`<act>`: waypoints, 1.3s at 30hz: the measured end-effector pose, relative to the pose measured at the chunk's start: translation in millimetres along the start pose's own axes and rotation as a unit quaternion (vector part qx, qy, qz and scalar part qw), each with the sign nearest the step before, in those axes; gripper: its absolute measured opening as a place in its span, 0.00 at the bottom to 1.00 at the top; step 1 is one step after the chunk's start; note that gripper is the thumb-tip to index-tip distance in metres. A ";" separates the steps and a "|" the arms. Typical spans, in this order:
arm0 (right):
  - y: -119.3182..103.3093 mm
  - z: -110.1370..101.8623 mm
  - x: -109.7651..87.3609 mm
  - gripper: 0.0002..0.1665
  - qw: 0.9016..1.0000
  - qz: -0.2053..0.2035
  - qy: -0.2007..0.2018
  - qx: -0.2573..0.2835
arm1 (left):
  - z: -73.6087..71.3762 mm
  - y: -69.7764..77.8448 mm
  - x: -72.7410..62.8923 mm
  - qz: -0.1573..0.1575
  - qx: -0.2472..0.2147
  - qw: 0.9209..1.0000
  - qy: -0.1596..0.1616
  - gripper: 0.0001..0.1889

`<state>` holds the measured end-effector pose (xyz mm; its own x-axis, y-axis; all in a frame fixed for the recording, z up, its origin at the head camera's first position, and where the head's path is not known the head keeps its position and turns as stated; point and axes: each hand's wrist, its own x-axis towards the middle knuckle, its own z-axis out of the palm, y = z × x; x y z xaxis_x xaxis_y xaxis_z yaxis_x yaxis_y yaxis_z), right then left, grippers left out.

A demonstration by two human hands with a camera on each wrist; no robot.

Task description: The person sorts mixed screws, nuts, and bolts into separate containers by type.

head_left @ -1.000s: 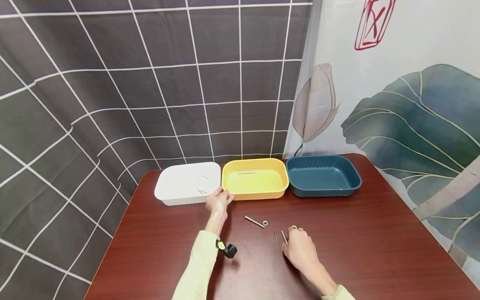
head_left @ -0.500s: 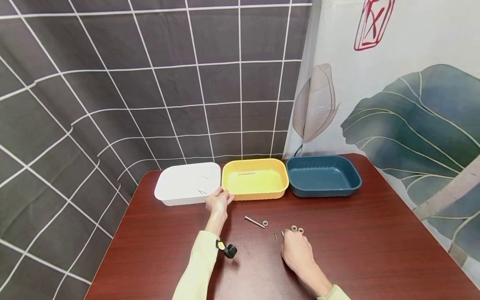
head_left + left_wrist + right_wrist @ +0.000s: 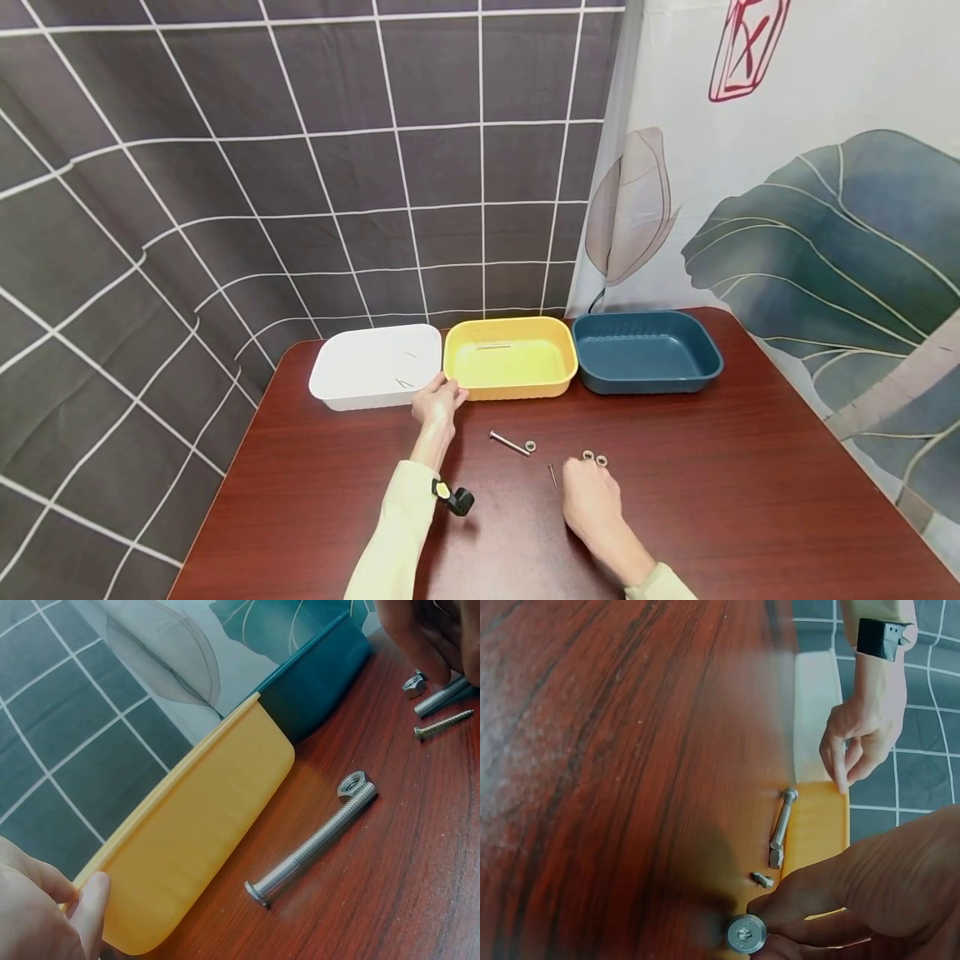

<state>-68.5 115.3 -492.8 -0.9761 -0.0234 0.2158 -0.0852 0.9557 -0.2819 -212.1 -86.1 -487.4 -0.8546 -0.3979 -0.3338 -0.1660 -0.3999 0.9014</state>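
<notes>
My left hand (image 3: 435,403) pinches the front left rim of the yellow plastic tray (image 3: 202,832) between thumb and fingers. My right hand (image 3: 592,500) is low over the table and holds a bolt (image 3: 746,934), whose round socket head faces the right wrist camera; its threaded end shows in the left wrist view. Just left of this hand lies a small screw (image 3: 444,724). Two nuts (image 3: 595,458) sit right beyond its knuckles. Between the hands, a long bolt (image 3: 311,847) lies with a hex nut (image 3: 354,784) at its threaded end.
A white tray (image 3: 341,402) with several thin screws stands left of the yellow tray, and a dark blue tray (image 3: 648,386) on its right. One thin screw (image 3: 493,347) lies inside the yellow tray. A curtain (image 3: 450,167) hangs behind the brown table (image 3: 315,500).
My right hand has shifted left and closed over the bolt, which is now hidden from the head view. The two nuts beyond it have come into fuller view. My left hand stays put.
</notes>
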 end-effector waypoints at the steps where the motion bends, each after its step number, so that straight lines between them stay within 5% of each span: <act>1: -0.4 0.6 0.2 0.11 1.000 0.000 0.001 -0.005 | -0.1 -0.1 0.1 0.000 0.000 1.000 0.000 0.25; 21: -3.7 2.7 4.8 0.10 1.000 0.003 0.019 -0.015 | -0.7 -0.1 -0.2 -0.002 0.000 1.000 0.004 0.25; 28: 12.4 -11.7 14.1 0.14 0.996 0.018 -0.027 0.081 | -0.7 -0.3 0.6 -0.001 0.000 1.000 0.004 0.25; 39: 23.6 -39.7 42.0 0.09 0.971 0.059 -0.095 0.211 | -1.1 0.0 -0.5 -0.004 0.001 1.000 0.003 0.25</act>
<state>-103.6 148.6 -453.3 -0.9999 -0.0139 -0.0067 -0.0060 0.7501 -0.6613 -211.1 -86.8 -487.5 -0.8504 -0.3990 -0.3429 -0.1745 -0.4008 0.8994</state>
